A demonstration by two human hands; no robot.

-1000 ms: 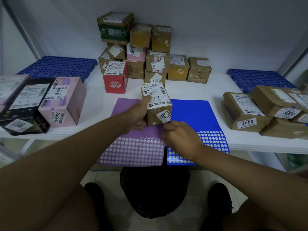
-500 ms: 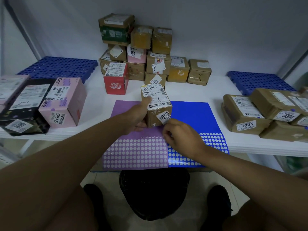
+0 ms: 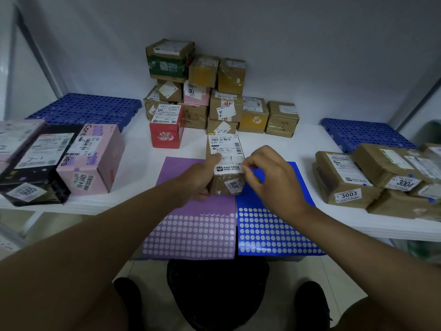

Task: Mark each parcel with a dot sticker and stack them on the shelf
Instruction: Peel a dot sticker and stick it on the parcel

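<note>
While left fingers (image 3: 216, 161) grip a parcel (image 3: 226, 163), right fingers (image 3: 250, 167) pinched at its label, white shelf (image 3: 310, 139), grey wall (image 3: 310, 44).

From my remote feed, blue perforated mats (image 3: 86, 108) lie at both ends, a black bag (image 3: 217, 290) sits between dark shoes (image 3: 310, 304) on the tiled floor (image 3: 341, 278).

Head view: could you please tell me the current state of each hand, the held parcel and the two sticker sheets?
Left hand: grips the small brown parcel, held upright.
Right hand: fingertips pinched at the parcel's label; any dot is too small to see.
Purple sticker sheet: flat, overhanging the shelf edge, upper part bare.
Blue sticker sheet: flat, overhanging, upper part bare.
</note>
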